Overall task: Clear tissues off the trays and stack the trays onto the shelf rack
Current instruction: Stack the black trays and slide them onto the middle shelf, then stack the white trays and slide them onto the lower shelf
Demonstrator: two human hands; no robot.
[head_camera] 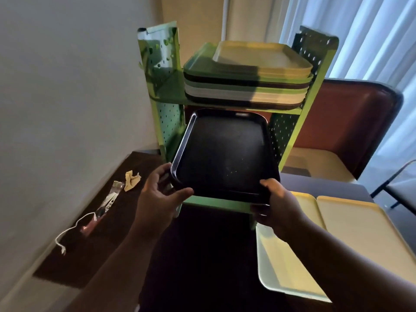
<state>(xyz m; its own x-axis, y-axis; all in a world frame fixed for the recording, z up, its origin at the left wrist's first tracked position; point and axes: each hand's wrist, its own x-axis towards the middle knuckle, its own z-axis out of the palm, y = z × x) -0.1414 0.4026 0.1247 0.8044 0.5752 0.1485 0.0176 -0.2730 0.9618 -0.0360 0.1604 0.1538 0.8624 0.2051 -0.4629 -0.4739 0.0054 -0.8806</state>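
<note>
A black tray [222, 152] lies tilted in the lower bay of the green shelf rack [167, 91], its near edge sticking out over the front lip. My left hand [161, 197] grips its near left corner and my right hand [275, 204] grips its near right corner. The rack's upper shelf carries a stack of several trays [245, 86] with a yellow one [261, 57] on top. A crumpled tissue [132, 179] lies on the dark table [94, 251] to the left of my left hand.
A clear wrapper with a white string [99, 212] lies near the tissue. To my right lie a pale green tray [283, 266] and yellow trays [360, 230]. A brown padded seat [342, 118] stands behind the rack, a wall at left, curtains at right.
</note>
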